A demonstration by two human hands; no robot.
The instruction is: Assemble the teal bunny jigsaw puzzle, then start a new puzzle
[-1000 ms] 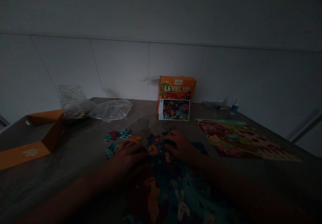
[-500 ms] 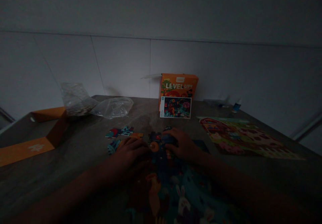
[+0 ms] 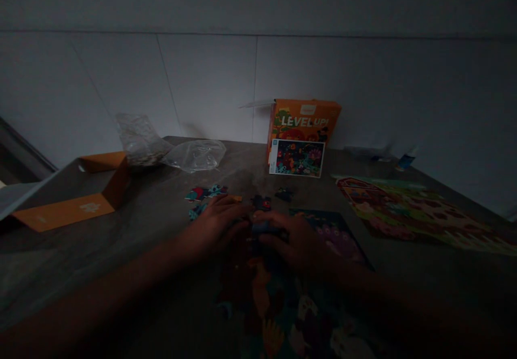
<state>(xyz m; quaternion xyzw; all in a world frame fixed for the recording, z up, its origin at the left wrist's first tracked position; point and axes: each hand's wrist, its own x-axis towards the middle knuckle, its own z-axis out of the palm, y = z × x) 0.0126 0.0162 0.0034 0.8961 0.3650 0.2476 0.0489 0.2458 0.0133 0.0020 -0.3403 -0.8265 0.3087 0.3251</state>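
Observation:
A partly joined jigsaw puzzle with dark, colourful animal pictures lies in front of me. My left hand rests palm down at its far left edge, fingers stretched out to the right. Bent over the puzzle's far edge, my right hand has thumb and fingers around a dark blue puzzle piece, mostly covered by the hand. Just beyond the fingers lies a loose piece with a red spot. Another dark piece is farther right. Several joined pieces sit past my left hand.
An orange box stands at the back with a picture card against it. Clear plastic bags and an open orange tray-like box are on the left. A farm picture puzzle and a small blue bottle lie right.
The view has tilted down and turned slightly left. My right hand has come left and nearer to me, closer to my left hand, uncovering the dark piece beyond it.

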